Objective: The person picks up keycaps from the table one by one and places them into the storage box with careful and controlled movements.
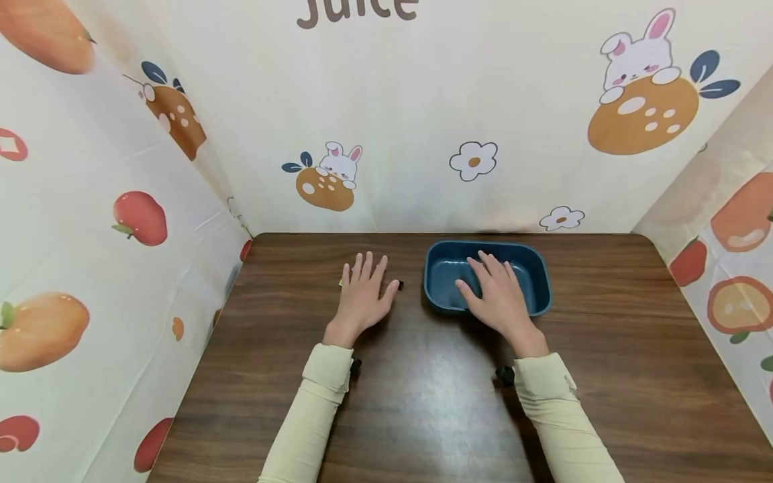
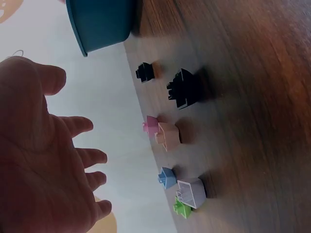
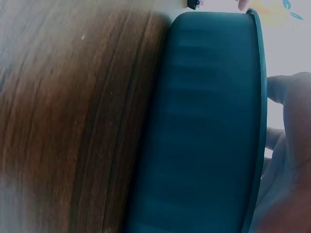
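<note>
My left hand (image 1: 362, 298) hovers over the table's back with fingers straight and spread, holding nothing. Beneath it, mostly hidden in the head view, lie several small plastic pieces. The left wrist view shows a larger black piece (image 2: 183, 90), a smaller black piece (image 2: 145, 72), and pink (image 2: 150, 126), peach (image 2: 168, 136), blue (image 2: 167, 177), pale lavender (image 2: 192, 192) and green (image 2: 182, 208) ones. To their right stands a dark teal bin (image 1: 443, 268). Over its front edge and inside reaches my right hand (image 1: 500, 295), fingers relaxed and gripping nothing; whether it touches the bin I cannot tell.
A dark wood table (image 1: 423, 409) carries everything. Patterned fabric (image 1: 398, 121) hangs close behind its back edge and along both sides. A small black device (image 1: 506, 376) sits at the right wrist.
</note>
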`<state>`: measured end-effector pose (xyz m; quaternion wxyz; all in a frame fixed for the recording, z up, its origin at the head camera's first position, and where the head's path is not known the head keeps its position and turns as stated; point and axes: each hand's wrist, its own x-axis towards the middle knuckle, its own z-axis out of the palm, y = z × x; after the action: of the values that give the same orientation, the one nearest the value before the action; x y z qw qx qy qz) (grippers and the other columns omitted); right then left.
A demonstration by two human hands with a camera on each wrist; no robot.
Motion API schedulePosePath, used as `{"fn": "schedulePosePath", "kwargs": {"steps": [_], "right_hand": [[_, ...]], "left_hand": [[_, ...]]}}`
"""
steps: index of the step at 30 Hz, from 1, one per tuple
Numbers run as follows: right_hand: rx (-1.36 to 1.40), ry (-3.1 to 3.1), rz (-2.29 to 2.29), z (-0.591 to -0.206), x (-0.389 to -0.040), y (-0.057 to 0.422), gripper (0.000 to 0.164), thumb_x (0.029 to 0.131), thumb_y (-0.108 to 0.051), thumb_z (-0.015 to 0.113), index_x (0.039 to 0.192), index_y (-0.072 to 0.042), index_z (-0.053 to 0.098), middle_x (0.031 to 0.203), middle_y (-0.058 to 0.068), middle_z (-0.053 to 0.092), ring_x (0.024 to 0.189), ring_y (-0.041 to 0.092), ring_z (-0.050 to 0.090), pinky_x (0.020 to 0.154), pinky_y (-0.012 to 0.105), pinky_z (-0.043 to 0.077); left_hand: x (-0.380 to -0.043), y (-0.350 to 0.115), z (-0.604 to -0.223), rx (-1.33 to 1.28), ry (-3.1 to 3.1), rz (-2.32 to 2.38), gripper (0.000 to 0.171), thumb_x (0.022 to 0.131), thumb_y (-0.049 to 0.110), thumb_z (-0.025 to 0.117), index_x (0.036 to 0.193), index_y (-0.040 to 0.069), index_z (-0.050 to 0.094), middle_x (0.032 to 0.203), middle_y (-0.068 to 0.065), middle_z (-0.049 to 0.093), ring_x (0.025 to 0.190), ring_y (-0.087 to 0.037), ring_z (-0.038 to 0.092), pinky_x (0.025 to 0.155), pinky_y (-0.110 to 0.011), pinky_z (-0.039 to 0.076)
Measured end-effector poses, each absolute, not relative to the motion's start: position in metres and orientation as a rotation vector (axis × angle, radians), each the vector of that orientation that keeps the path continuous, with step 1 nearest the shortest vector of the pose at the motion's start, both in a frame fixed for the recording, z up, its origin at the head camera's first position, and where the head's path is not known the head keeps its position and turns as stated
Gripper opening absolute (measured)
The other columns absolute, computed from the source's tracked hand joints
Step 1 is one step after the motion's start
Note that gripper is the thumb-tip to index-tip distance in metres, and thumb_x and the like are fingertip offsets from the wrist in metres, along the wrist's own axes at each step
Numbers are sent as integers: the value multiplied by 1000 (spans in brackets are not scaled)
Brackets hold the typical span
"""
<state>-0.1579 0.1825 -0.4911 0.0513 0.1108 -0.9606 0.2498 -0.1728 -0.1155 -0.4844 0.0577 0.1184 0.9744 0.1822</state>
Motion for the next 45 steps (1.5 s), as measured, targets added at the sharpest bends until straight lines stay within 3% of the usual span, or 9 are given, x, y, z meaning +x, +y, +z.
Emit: {"fn": "schedulePosePath", "kwargs": {"steps": [5, 13, 22, 24, 28, 32, 40, 42, 45], "right_hand": [[297, -2896, 770, -489, -162, 190, 64, 106, -42, 60, 157, -4, 49, 168, 25, 38, 158, 46, 32, 129, 68, 18], [145, -2766, 870, -481, -168, 217, 49, 104, -24, 65, 146, 2, 59, 152, 33, 52, 139, 54, 48, 113, 73, 36], [-148, -2767, 1013, -479, -167, 266, 46, 105, -16, 56, 141, 12, 57, 135, 41, 55, 125, 55, 50, 103, 70, 43], [-224, -2803, 1056, -480, -166, 275, 48, 104, -17, 53, 141, 14, 57, 131, 39, 59, 120, 52, 55, 98, 65, 47], [-342, -2891, 1122, -483, -165, 288, 50, 105, -22, 49, 139, 13, 59, 125, 34, 66, 107, 43, 63, 81, 44, 54], [-403, -2947, 1225, -480, -165, 299, 53, 108, -28, 48, 140, 12, 59, 131, 34, 64, 107, 37, 61, 74, 27, 47], [-535, -2956, 1602, -474, -170, 314, 61, 111, -36, 45, 152, 9, 48, 145, 28, 52, 103, 17, 58, 75, 16, 55], [-552, -2924, 1685, -476, -171, 316, 63, 110, -39, 48, 152, 9, 48, 139, 20, 57, 101, 12, 57, 76, 15, 56], [-578, -2824, 1904, -479, -171, 321, 58, 109, -40, 52, 149, 3, 55, 120, -4, 64, 96, 4, 58, 78, 15, 57]], "left_hand": [[-174, -121, -482, 356, 2959, 592, 68, 112, 53, 34, 170, 19, 24, 179, -18, 12, 168, -37, 4, 135, -60, 2], [-174, -140, -479, 300, 2967, 680, 64, 113, 47, 34, 168, 13, 32, 177, -22, 17, 167, -38, 9, 134, -61, 8], [-171, -153, -484, 265, 2965, 749, 62, 113, 45, 36, 164, 9, 39, 174, -24, 25, 166, -40, 14, 134, -60, 10], [-170, -156, -486, 254, 2963, 742, 62, 113, 45, 36, 164, 9, 38, 174, -24, 25, 166, -40, 14, 134, -60, 10], [-170, -161, -487, 242, 2973, 735, 61, 114, 43, 37, 164, 9, 39, 174, -25, 26, 166, -40, 14, 134, -61, 10], [-171, -164, -486, 238, 2977, 749, 61, 114, 44, 36, 164, 9, 38, 173, -25, 26, 166, -41, 14, 134, -60, 9], [-171, -166, -490, 213, 2963, 775, 61, 114, 43, 36, 164, 9, 38, 173, -27, 26, 166, -42, 13, 134, -61, 10], [-170, -167, -492, 211, 2965, 778, 60, 114, 42, 37, 164, 9, 38, 173, -27, 26, 166, -43, 14, 134, -61, 10], [-168, -169, -494, 206, 2958, 785, 60, 114, 42, 37, 165, 10, 37, 173, -27, 25, 166, -43, 13, 134, -61, 9]]}}
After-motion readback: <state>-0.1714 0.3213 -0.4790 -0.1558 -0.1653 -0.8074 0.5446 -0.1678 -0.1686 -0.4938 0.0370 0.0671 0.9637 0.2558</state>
